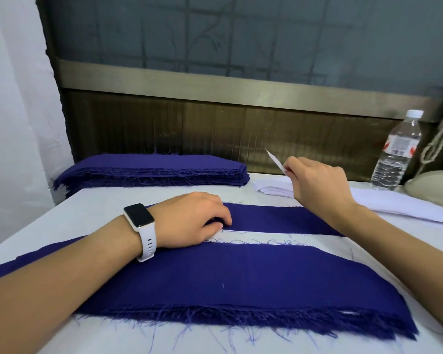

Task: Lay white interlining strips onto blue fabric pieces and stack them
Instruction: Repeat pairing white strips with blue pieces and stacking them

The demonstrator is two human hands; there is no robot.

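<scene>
Pickup is wrapping up, I judge: the right hand is pinching one white interlining strip in the air above the strip pile, toward the far right edge of the bench. The left hand is gripping the left end of the blue fabric piece lying mid-bench. Next, I'm expecting to bring the strip down and square it along that piece.

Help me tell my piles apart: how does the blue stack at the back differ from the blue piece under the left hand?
The back stack is many layers thick; the middle piece looks single and flat. The back stack sits untouched far left; the middle piece has the left hand resting on it. Both are dark blue with frayed edges.
</scene>
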